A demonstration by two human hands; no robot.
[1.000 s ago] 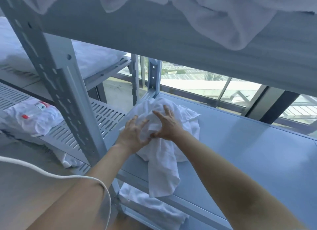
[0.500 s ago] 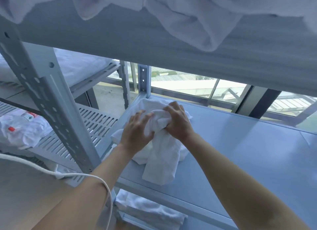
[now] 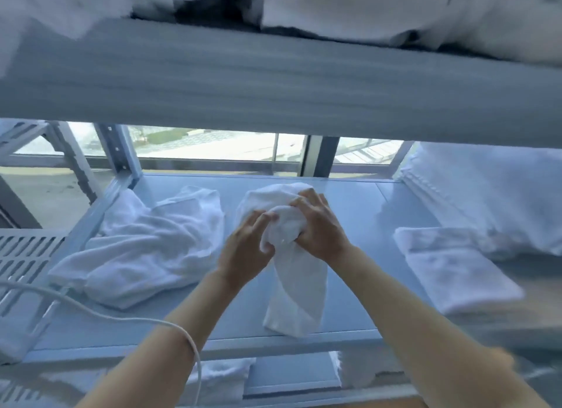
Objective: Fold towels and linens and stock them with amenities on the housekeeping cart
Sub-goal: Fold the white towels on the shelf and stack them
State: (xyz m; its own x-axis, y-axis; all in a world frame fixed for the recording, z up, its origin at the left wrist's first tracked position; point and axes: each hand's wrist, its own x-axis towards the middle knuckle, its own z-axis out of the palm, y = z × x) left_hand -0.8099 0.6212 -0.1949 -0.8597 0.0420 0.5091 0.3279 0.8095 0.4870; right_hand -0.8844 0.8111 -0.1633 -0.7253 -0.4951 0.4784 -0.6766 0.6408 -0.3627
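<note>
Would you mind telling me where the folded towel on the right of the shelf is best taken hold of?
Probably by its near short edge, coming from the front. The folded towel lies flat and rectangular on the shelf, with that end toward the open front; a taller stack of linens crowds its far end.

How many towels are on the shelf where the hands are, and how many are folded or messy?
Held, bunched towel: 1
Messy towel heap: 1
Neatly folded towel: 1
Big folded stack: 1
Total: 4
Left hand and right hand grip the bunched one.

Backlit window (image 3: 213,146) daylight, blurred edges
</note>
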